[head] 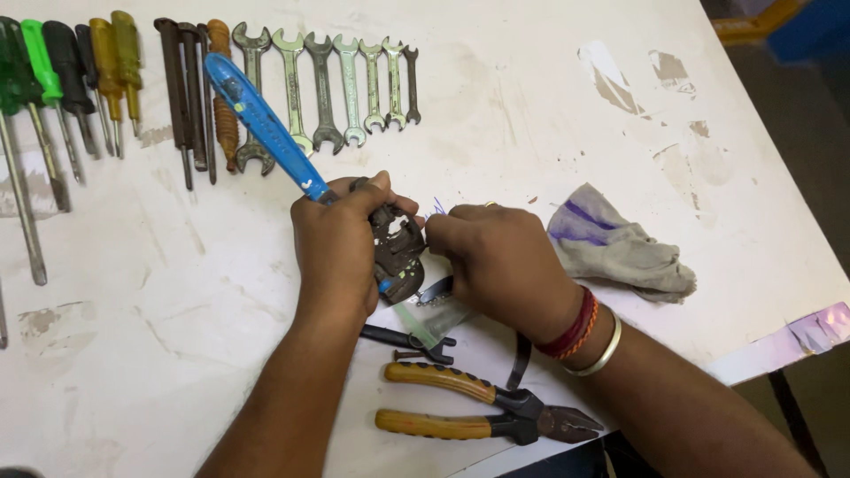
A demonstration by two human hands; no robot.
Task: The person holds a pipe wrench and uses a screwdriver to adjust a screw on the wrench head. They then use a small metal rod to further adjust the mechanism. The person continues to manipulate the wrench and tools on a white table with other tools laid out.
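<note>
Left hand gripping blue-handled crimper; right hand pinching at its head, just above pliers.

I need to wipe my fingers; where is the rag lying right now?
In the head view, the grey rag lies crumpled on the white table, just beyond the right hand, toward the table's right edge.

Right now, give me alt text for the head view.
Two hands work on a blue-handled tool over a white table: the left hand grips it, the right hand pinches at its dark head. Orange-handled pliers lie near, a grey rag right, spanners and screwdrivers behind.
</note>
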